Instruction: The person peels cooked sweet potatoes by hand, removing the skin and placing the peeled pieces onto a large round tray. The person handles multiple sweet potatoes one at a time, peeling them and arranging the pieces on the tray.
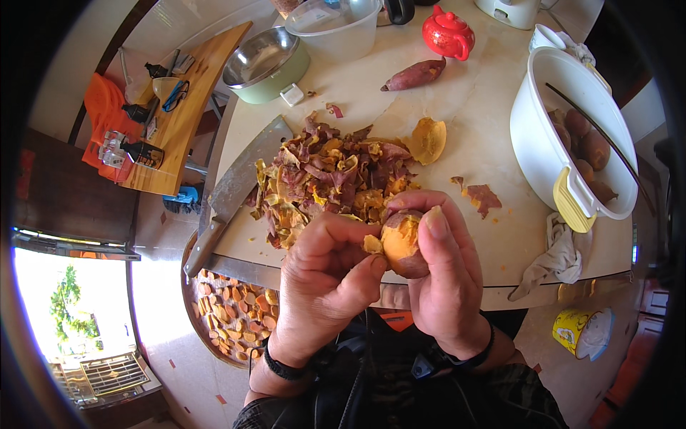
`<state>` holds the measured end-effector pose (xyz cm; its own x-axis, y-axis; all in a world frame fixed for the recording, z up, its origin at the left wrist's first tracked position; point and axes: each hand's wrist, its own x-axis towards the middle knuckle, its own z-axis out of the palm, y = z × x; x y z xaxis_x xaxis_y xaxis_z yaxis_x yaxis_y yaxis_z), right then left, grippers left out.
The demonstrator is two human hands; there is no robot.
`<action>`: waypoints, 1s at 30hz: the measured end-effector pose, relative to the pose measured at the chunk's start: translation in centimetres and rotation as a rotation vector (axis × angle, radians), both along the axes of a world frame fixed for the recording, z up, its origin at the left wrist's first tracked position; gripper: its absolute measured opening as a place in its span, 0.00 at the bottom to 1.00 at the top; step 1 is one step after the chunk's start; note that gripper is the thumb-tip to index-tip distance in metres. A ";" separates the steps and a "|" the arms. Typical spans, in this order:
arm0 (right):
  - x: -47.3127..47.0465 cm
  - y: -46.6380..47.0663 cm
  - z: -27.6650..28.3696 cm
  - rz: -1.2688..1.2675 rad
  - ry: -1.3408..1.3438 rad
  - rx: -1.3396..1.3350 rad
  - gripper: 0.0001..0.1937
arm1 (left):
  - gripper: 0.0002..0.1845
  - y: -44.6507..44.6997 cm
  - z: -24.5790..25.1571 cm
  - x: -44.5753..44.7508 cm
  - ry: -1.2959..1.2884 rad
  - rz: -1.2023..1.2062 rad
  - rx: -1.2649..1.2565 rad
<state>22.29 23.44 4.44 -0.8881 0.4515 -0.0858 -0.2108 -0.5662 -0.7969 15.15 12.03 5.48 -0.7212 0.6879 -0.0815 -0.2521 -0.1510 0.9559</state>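
A partly peeled sweet potato (401,244) rests in my right hand (451,279), its orange flesh facing up and reddish skin still around the edges. My left hand (327,279) touches its left side, thumb and forefinger closed around a small flap of peel (373,245). Whether that flap is still attached cannot be told. Just beyond both hands lies a heap of purple and yellow peelings (327,177) on the pale table (482,107). A cleaver (236,182) lies flat left of the heap, partly under peelings, its wooden handle towards the table edge.
A white basin (541,145) of sweet potatoes stands at right, a dark stick across it, beside a crumpled cloth (557,257). Further back are an unpeeled sweet potato (415,75), a red teapot (447,33) and a green pot (268,67). Below left, a round tray (190,300) holds orange slices.
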 end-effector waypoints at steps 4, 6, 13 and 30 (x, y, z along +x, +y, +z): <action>-0.2 0.2 0.0 -0.005 -0.006 -0.083 0.19 | 0.12 -0.1 -0.2 -0.2 -0.038 -0.008 0.079; -0.3 0.1 -0.1 -0.004 0.018 -0.109 0.19 | 0.11 0.1 -0.4 -0.2 -0.003 0.043 0.077; -0.5 0.3 -0.4 0.000 -0.019 -0.171 0.18 | 0.08 0.0 -0.9 -0.8 -0.258 -0.004 0.229; -0.5 0.1 -0.3 -0.017 0.042 -0.173 0.17 | 0.15 0.3 -0.5 -2.1 0.514 0.334 -0.248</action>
<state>21.77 23.58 4.17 -0.8849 0.4483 -0.1266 -0.2524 -0.6899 -0.6785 13.01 12.29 5.01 -0.8819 0.4254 0.2033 0.2681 0.0977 0.9584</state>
